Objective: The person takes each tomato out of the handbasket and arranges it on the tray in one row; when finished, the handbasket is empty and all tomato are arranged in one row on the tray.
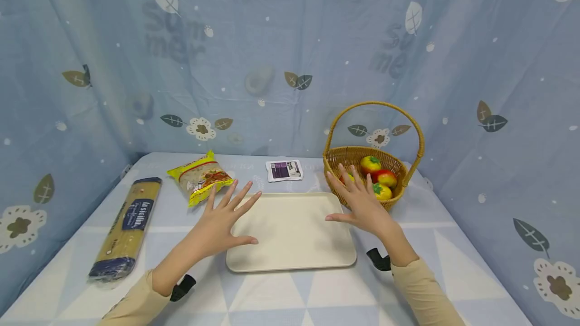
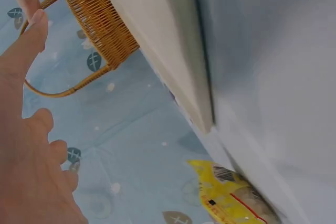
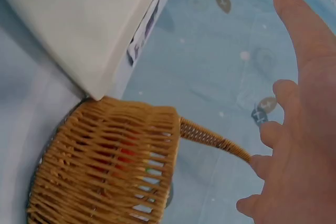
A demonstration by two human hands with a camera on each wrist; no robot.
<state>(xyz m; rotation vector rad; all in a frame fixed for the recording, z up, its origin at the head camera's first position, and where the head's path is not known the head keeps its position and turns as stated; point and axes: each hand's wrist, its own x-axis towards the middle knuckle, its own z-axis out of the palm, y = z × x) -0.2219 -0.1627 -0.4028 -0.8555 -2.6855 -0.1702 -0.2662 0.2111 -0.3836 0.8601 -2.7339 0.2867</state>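
Observation:
My left hand (image 1: 222, 225) is spread over the left end of a cream rectangular tray (image 1: 290, 235), holding nothing. Its fingertips are nearest a yellow-edged snack-like bag (image 1: 201, 177); the left wrist view shows part of this bag (image 2: 231, 192) too. Over the tray's right end, my right hand (image 1: 364, 205) also has its fingers spread and grips nothing. Behind that hand stands a wicker basket (image 1: 353, 155) with a tall handle and several red-and-yellow fruits (image 1: 370, 164) inside. In the right wrist view the basket (image 3: 105, 166) sits close to the tray's corner (image 3: 89, 35).
A long pack of spaghetti (image 1: 129, 225) with dark blue ends lies at the far left. A small white and purple packet (image 1: 284, 170) lies behind the tray. Blue patterned curtain (image 1: 281, 64) hangs along the back and sides of the table. Black wrist straps (image 1: 183, 288) show beneath the wrists.

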